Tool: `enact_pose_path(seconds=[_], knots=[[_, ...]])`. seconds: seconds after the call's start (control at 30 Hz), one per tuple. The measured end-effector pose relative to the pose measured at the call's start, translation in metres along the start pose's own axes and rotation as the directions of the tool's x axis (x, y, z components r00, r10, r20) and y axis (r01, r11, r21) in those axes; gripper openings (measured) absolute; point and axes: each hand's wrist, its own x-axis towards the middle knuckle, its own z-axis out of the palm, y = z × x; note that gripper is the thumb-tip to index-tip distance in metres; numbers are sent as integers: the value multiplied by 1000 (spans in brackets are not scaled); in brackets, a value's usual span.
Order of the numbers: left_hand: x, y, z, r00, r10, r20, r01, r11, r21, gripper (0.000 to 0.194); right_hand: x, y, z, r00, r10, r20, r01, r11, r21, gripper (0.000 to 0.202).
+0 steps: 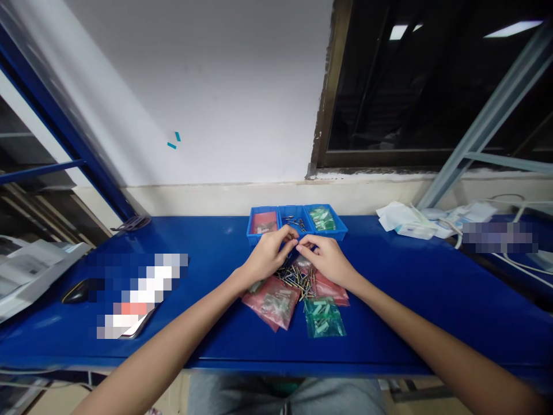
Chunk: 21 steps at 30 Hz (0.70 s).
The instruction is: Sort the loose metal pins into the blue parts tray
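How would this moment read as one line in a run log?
left hand, right hand: fingertips meeting, item too small to tell | below: loose pin pile, red bags, green bag | behind: blue trays

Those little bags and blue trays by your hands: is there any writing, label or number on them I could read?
No text can be read.
Red bags: contents only, no legible print.
Green bag: too small to tell.
Blue trays: no label visible.
Papers at right: print too blurred.
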Motion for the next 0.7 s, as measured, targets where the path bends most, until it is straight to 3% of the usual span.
enact_pose_path(seconds=[0.37,0.7], knots=[[0,-1,-4,998,59,-24,-58,997,42,15,4,4,-3,997,44,58,-52,986,159,15],[-2,-9,-3,998,68,17,-70,978,198,18,3,3,-6,998,43,-46,-40,996,78,19]])
